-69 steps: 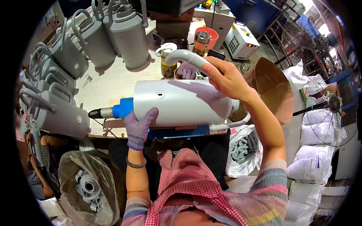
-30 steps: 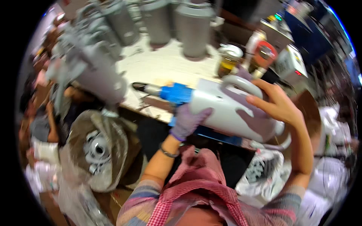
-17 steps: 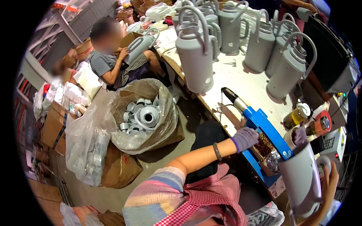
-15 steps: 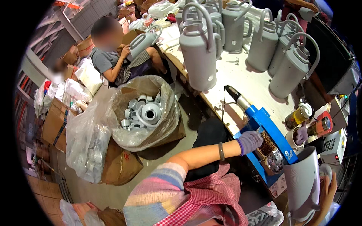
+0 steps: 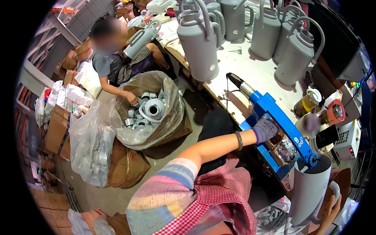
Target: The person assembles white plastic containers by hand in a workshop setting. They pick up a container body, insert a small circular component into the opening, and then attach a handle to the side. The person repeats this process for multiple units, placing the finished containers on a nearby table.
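My left hand (image 5: 266, 130), in a purple-grey glove, reaches in beside the blue machine arm (image 5: 282, 123), over an open box of small brass-coloured parts (image 5: 277, 140). Its fingertips are mostly hidden. My bare right hand (image 5: 332, 209) is closed round the side handle (image 5: 335, 192) of a grey jug body (image 5: 311, 190). The jug's open end faces up, around the round tip (image 5: 312, 159) of the blue arm. Beside the brass parts, a second box holds small shiny silver parts (image 5: 286, 150).
Several grey jugs with loop handles (image 5: 197, 49) stand on the white table (image 5: 235, 62). A black-tipped power screwdriver (image 5: 241, 83) lies by the machine. Jars (image 5: 308, 102) stand to the right. At left, a seated co-worker (image 5: 107, 58) reaches into a plastic-lined box (image 5: 176, 113) of grey parts.
My left hand has moved farther in along the blue arm. The jug has dropped a little, showing the arm's tip. The co-worker's hand has gone from a jug to the bagged parts.
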The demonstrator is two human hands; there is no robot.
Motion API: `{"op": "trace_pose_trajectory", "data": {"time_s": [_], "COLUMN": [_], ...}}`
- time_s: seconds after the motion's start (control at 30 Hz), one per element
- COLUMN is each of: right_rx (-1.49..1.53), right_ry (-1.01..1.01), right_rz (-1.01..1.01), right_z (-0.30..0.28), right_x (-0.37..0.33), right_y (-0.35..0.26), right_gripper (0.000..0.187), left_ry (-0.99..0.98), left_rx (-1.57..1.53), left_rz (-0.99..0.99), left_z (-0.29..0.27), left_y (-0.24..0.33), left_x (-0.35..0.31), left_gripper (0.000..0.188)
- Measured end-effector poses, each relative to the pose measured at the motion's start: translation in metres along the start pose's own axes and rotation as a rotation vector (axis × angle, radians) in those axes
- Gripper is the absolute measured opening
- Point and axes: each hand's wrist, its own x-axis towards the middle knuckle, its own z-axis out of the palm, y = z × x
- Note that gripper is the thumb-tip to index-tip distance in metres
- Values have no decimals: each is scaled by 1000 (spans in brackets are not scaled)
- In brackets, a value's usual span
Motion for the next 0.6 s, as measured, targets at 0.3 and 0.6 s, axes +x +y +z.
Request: {"op": "trace_pose_trajectory", "data": {"time_s": [0.3,0.6], "right_rx": [108,302], "right_ry": [-42,-59], "right_rz": [-26,120], "right_z": [12,13], "right_x": [-2,-13], "right_y": [-53,-64], "right_gripper": [32,25], "left_ry": [-205,429], "left_rx": [193,-452], "left_rz": [157,2], "left_z": [39,10], "left_y": [-12,-16], "left_x": [36,-14], "left_gripper": [40,28]}}
